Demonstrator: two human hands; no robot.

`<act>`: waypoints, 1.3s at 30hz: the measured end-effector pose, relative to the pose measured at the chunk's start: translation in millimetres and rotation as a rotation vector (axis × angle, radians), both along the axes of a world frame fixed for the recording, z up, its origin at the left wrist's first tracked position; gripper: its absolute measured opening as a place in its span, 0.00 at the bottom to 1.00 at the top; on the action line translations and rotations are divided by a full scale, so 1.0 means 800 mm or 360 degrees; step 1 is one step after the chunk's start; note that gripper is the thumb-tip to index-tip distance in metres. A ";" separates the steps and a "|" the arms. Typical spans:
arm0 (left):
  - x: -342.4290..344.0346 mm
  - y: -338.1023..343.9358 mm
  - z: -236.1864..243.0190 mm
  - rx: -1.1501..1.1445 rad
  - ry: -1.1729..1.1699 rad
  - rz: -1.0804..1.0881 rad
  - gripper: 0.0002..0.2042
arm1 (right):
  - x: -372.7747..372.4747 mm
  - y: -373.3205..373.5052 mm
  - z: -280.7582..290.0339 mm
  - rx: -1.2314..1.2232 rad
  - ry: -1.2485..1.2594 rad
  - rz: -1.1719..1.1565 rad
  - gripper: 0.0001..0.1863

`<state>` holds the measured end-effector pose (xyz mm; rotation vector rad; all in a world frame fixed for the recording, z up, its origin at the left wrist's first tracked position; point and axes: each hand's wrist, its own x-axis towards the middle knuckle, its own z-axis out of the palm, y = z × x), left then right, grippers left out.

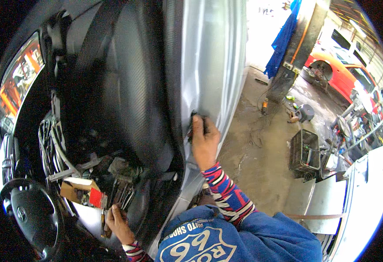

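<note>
My right hand [205, 137] is raised against the silver door pillar [211, 74] of a car. Its thumb and fingers close on a small black part [193, 124] at the pillar's surface; the fingers hide most of it. Lower down, inside the car, my left hand [119, 225] has its fingers closed around a slim tool with a brownish handle [105, 220]; its exact kind is unclear. Just beyond that hand, an open cardboard box [75, 188] with a red flap holds small items, beside several thin metal tools [123, 192].
A black steering wheel [36, 218] is at the left, and a dark seat back [132, 78] stands beside the pillar. On the workshop floor at the right are a black crate [305, 150] and a grey bucket [305, 112]. An orange-red car [337, 76] stands farther back.
</note>
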<state>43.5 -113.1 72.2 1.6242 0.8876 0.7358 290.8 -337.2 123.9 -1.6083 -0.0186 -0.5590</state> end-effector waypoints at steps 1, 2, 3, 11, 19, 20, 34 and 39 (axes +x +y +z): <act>0.002 0.007 -0.005 -0.0040 0.0040 -0.0001 0.15 | 0.002 0.001 -0.002 0.0058 -0.0026 0.0034 0.17; -0.001 0.011 -0.008 -0.0106 0.0029 -0.0028 0.15 | 0.005 0.000 -0.004 0.0070 0.0012 0.0029 0.19; 0.000 0.015 -0.012 -0.0164 0.0049 -0.0032 0.16 | 0.004 -0.002 -0.006 0.0068 0.0001 0.0090 0.20; 0.007 0.030 -0.028 -0.0043 0.0067 -0.0080 0.18 | -0.002 -0.001 0.007 0.0045 -0.0017 0.0084 0.18; 0.001 0.057 -0.049 -0.0284 0.0045 0.0039 0.16 | 0.003 -0.007 -0.007 -0.0395 -0.0306 0.0007 0.15; 0.001 0.057 -0.053 -0.0281 0.0033 0.0078 0.15 | 0.004 -0.009 -0.009 -0.0357 -0.0315 0.0065 0.15; 0.005 0.052 -0.071 0.0266 0.0134 -0.0035 0.18 | -0.012 0.001 0.003 -0.0065 -0.0137 0.0003 0.21; 0.003 0.056 -0.072 0.0330 0.0157 -0.0141 0.18 | -0.010 0.011 0.004 -0.0054 -0.0278 -0.0069 0.13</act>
